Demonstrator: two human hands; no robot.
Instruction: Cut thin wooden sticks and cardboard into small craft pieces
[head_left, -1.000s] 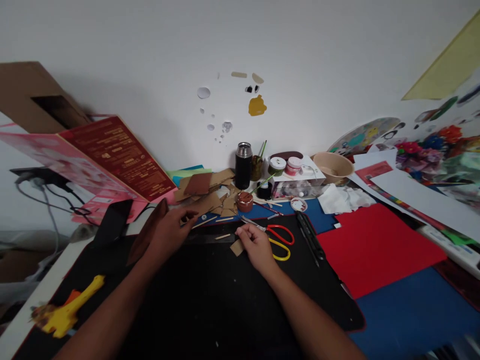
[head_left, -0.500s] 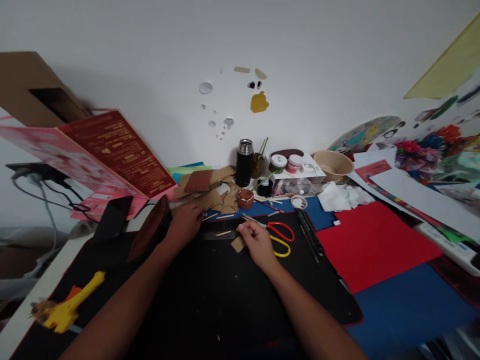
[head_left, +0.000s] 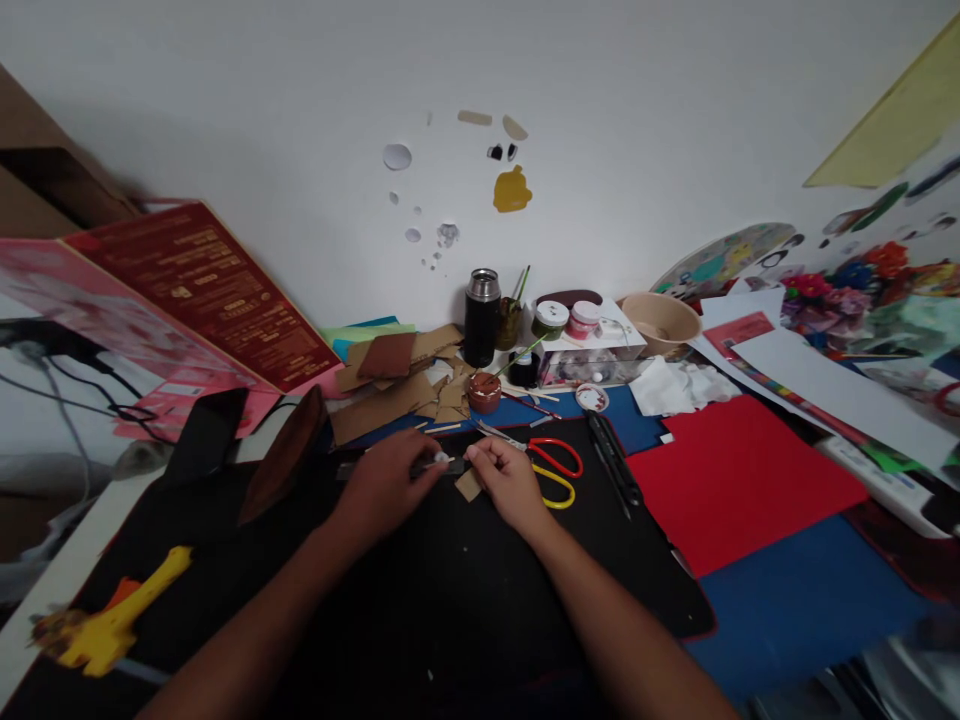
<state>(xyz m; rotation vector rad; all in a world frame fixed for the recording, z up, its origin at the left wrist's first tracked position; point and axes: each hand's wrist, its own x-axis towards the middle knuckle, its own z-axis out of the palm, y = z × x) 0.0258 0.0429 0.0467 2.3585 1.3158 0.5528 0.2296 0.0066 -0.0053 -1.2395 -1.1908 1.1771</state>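
Observation:
My left hand (head_left: 390, 485) rests on the black mat (head_left: 450, 590), fingers pinched on a small pale object (head_left: 440, 458) that I cannot make out. My right hand (head_left: 508, 480) sits just to the right of it, fingers curled on a small tan cardboard piece (head_left: 469, 485). The two hands nearly touch at the fingertips. Red and yellow scissors (head_left: 553, 470) lie right beside my right hand. A pile of cardboard scraps (head_left: 397, 385) lies behind the hands.
A black flask (head_left: 481, 317), paint jars (head_left: 567, 320), a brown paint pot (head_left: 484, 392) and a bowl (head_left: 661, 320) stand at the wall. Red paper (head_left: 742, 475) lies right. A yellow glue gun (head_left: 112, 625) lies near left. A black pen (head_left: 613, 470) is beside the scissors.
My left hand came back from the cardboard pile to the mat and now meets my right hand, pinching a small pale object. The right hand stayed nearly still.

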